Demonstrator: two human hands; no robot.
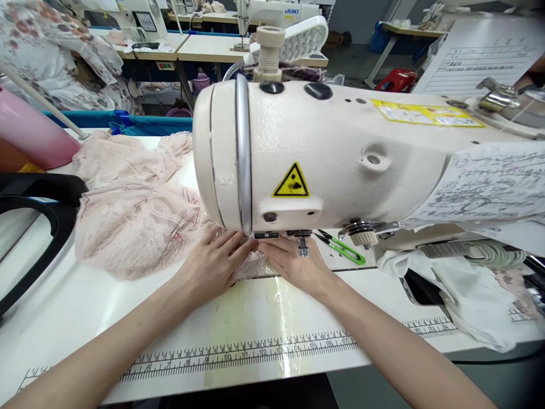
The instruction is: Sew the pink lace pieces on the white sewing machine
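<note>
Under the head of a white sewing machine (340, 153) lies pale pink lace fabric (140, 227), bunched to the left and running beneath the needle area. My left hand (210, 261) rests on the lace left of the presser foot, fingers stretched out and a little apart. From the right, my right hand (296, 264) has its fingers close together on the lace edge, nearly meeting the left fingertips. The machine head hides the needle and part of my fingertips. Green thread snips (344, 250) lie just right of my right hand.
A black curved frame (42, 227) and a pink thread cone (34, 130) stand at left. Right, a phone (419, 288) lies partly under white cloth (472, 301). Handwritten paper (489, 182) hangs on the machine. A printed ruler (242, 357) follows the front edge. A person's floral sleeve (85, 48) shows behind.
</note>
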